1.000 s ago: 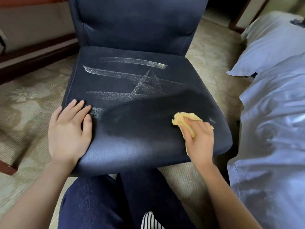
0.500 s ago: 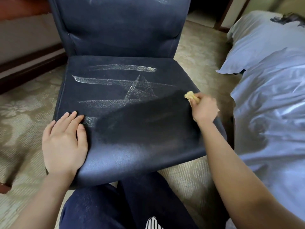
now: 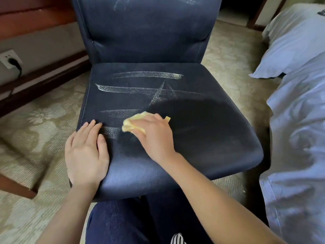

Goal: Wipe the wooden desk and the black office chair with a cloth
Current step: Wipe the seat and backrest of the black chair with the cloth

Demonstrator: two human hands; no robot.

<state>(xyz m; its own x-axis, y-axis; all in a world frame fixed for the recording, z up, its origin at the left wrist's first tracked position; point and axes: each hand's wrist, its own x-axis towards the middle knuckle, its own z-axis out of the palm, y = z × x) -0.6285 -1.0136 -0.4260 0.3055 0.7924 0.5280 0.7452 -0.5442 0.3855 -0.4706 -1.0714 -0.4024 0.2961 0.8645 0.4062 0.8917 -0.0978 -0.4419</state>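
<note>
The crumpled pale-yellow cloth (image 3: 132, 123) lies bunched under the right hand (image 3: 154, 136), pressed onto the seat of the dark navy-black padded office chair (image 3: 207, 131). Its folds stick out past the fingertips toward the left, and a small corner shows beyond the hand on the far side. The right fingers lie close together, bent down over the cloth; how much of it they actually grip underneath is hard to tell, since the palm covers it.

The left hand (image 3: 86, 152) rests flat on the seat's front left corner, fingers straight and nearly together, thumb lying alongside, just beside the cloth but not touching it.

The cloth looks soft and wrinkled, folded over itself. The seat carries white chalky streaks (image 3: 147, 75) across its back and left parts, some crossing; the right and middle parts look darker and unmarked. More faint white marks (image 3: 119, 4) sit high on the backrest.

The backrest is cut off at the top edge. The chair's base is hidden beneath the seat and the person's dark trousers (image 3: 133, 221).
</note>
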